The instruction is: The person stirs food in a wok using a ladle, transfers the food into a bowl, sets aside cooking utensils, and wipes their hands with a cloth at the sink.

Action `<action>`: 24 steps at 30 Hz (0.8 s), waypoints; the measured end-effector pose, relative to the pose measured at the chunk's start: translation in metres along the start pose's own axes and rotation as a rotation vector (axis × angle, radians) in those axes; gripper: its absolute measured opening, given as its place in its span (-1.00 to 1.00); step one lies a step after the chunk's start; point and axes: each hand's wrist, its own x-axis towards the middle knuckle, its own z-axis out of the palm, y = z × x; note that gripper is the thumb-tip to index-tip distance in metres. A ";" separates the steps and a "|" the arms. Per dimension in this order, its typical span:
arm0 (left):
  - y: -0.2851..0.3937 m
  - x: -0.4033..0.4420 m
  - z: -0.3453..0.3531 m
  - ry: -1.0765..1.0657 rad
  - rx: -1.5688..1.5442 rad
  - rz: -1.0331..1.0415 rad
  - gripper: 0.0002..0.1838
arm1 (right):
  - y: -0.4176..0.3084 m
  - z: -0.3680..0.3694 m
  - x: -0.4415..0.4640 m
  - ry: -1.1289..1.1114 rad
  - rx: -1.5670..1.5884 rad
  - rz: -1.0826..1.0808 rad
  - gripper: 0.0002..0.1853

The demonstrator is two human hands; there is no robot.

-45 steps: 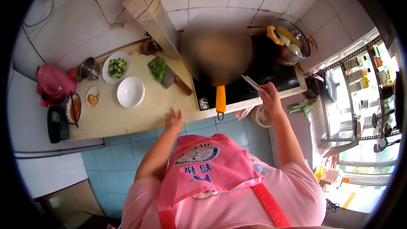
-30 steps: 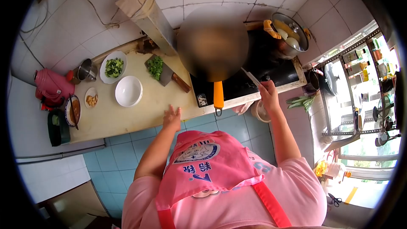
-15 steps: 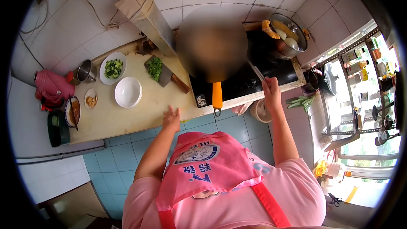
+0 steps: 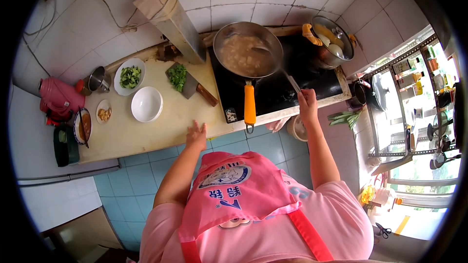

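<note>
My right hand [image 4: 307, 102] is closed round the handle of a metal spatula [image 4: 293, 84], whose head dips into brown, chunky food in the wok [image 4: 224, 66]. The wok sits on the black stove [image 4: 312, 82], its orange handle [image 4: 249, 104] pointing toward me. My left hand [image 4: 196, 136] rests at the counter's front edge, fingers spread, holding nothing. Beyond it lies a cleaver [image 4: 207, 95] with chopped greens [image 4: 177, 76] on its blade. An empty white bowl [image 4: 146, 104] and a plate of cut green vegetables [image 4: 130, 77] stand to the left.
A lidded pot [image 4: 332, 41] stands at the stove's back right. On the counter's [image 4: 117, 141] left are a small dish [image 4: 104, 111], a patterned bowl [image 4: 82, 125], a metal cup [image 4: 99, 80] and a pink kettle [image 4: 62, 95]. A vertical metal post [image 4: 183, 36] rises behind the cleaver.
The wok and its food now show clearly, where a blur covered them before. My right hand and the spatula handle have shifted slightly. My left hand stays at the counter edge.
</note>
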 end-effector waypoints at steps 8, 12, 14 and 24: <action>-0.001 0.002 0.003 0.002 -0.011 -0.001 -0.07 | 0.004 0.015 -0.020 -0.036 0.253 0.129 -0.80; -0.007 0.015 0.019 0.012 0.037 0.008 0.06 | 0.001 0.020 -0.027 -0.048 0.251 0.094 -0.81; -0.006 0.015 0.018 0.004 0.050 0.006 0.07 | 0.000 0.023 -0.029 -0.042 0.239 0.083 -0.81; -0.004 0.009 0.013 -0.003 0.053 0.009 0.07 | -0.013 0.027 -0.032 -0.027 0.206 0.017 -0.85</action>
